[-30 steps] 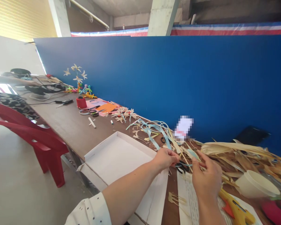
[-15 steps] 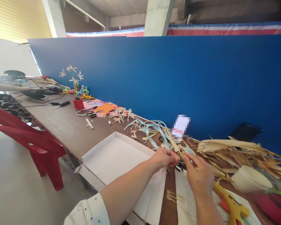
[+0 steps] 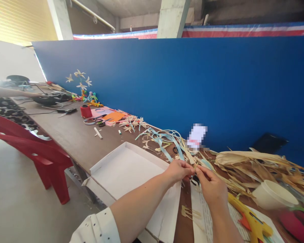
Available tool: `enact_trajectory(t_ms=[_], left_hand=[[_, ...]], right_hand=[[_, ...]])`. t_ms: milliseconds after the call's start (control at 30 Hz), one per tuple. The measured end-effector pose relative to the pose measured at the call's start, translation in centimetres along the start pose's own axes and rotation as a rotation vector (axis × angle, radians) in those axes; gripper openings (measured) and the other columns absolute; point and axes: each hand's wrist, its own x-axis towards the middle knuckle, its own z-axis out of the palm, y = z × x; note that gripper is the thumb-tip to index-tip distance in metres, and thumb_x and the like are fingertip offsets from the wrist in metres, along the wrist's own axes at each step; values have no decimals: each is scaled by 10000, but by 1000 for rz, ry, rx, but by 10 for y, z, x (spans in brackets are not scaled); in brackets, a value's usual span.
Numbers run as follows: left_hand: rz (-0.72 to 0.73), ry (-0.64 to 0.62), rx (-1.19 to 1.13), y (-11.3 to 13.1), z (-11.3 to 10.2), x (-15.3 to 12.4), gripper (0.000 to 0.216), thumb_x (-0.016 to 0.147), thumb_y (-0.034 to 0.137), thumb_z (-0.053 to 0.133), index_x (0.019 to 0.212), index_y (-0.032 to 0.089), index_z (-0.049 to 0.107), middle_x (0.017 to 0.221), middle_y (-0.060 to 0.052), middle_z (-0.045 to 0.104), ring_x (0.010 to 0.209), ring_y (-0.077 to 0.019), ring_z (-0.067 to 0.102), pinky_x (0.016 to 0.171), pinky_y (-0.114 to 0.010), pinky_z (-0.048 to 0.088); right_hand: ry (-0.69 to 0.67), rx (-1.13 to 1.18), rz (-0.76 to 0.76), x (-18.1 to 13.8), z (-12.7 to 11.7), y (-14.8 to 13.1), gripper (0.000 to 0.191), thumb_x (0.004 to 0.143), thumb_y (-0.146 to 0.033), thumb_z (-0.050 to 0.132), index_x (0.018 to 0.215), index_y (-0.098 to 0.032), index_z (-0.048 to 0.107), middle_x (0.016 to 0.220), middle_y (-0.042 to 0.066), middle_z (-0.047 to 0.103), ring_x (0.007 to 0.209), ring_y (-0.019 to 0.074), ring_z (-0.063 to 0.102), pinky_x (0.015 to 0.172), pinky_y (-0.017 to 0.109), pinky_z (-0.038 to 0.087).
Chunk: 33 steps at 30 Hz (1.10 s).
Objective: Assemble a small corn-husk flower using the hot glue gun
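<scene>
My left hand [image 3: 181, 171] and my right hand [image 3: 214, 187] meet fingertip to fingertip above the table's right part. Both are closed in a pinch on a thin pale husk strip [image 3: 195, 166], mostly hidden by the fingers. Just below the fingertips, a dark scissors handle [image 3: 195, 181] shows in part. Pale blue and cream strips [image 3: 164, 140] lie in a tangle beyond my hands. To the right of my right hand is a heap of dried corn husks [image 3: 253, 162]. A yellow glue gun [image 3: 253, 221] rests on printed paper beside my right forearm.
An open white box lid [image 3: 131, 165] lies under my left forearm. Farther left are a red thread spool [image 3: 85, 111], scissors [image 3: 100, 122] and orange paper [image 3: 114, 116]. A cream cup [image 3: 275, 195] stands at right. Another person's arm [image 3: 12, 91] reaches in from the left, near a red chair [image 3: 40, 152].
My right fingertips have come closer to my left ones, and the gap between them has narrowed. The whole view has shifted slightly; the things on the table stay in place.
</scene>
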Motion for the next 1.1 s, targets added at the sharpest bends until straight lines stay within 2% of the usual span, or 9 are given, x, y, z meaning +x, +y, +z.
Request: enact_trajectory(t_ms=[233, 433, 533, 633, 733, 800, 967, 1100], left_hand=[[-7, 33, 72, -1, 2, 0, 148, 681, 227, 681, 667, 111, 589, 541, 31, 539, 455, -51, 477, 510, -194, 433], [-25, 69, 116, -3, 7, -2, 96, 673, 164, 665, 656, 108, 589, 551, 23, 554, 475, -58, 498, 516, -193, 445], [-24, 39, 99, -3, 9, -3, 100, 660, 175, 682, 665, 103, 612, 572, 12, 571, 495, -62, 509, 544, -203, 462], [-18, -21, 83, -1, 7, -4, 168, 643, 234, 714, 730, 107, 648, 610, 3, 587, 531, -73, 526, 568, -215, 475], [0, 21, 110, 0, 5, -2, 217, 681, 313, 688, 761, 113, 658, 604, 3, 568, 549, -90, 528, 556, -232, 476], [12, 59, 113, 1, 4, -2, 226, 703, 332, 667, 764, 115, 656, 610, 3, 560, 572, -96, 531, 557, -232, 472], [-38, -77, 20, 1, 5, -4, 328, 602, 310, 759, 850, 121, 658, 685, 0, 603, 599, -77, 533, 598, -218, 455], [-71, -85, 48, -1, 7, -4, 289, 573, 254, 774, 785, 103, 648, 649, -7, 610, 582, -79, 540, 587, -221, 447]], right_hand=[[-36, 93, 51, 0, 2, 0, 354, 668, -497, 618, 866, -225, 730, 912, 51, 703, 913, 265, 604, 813, 362, 421], [-50, 112, 122, 0, 3, 2, 362, 657, -522, 662, 820, -205, 726, 803, 43, 701, 834, 262, 605, 751, 342, 414], [-19, 315, 224, 1, 7, 5, 340, 603, -469, 726, 805, -195, 720, 794, 27, 692, 829, 230, 589, 755, 313, 410], [33, 592, 381, 2, 9, 5, 354, 509, -408, 790, 775, -189, 709, 782, 17, 678, 771, 187, 566, 665, 269, 424], [46, 676, 452, 3, 8, 0, 367, 465, -400, 804, 753, -196, 705, 750, 0, 657, 656, 132, 518, 526, 219, 391], [36, 717, 485, 3, 6, -3, 373, 439, -392, 816, 738, -199, 706, 743, -6, 648, 621, 108, 492, 488, 196, 373], [-16, 808, 514, 2, 4, -6, 388, 388, -371, 839, 706, -194, 702, 712, -8, 639, 639, 94, 511, 513, 165, 398], [-28, 827, 505, 2, 6, -6, 397, 398, -367, 846, 722, -191, 699, 646, -17, 620, 596, 90, 507, 530, 179, 416]])
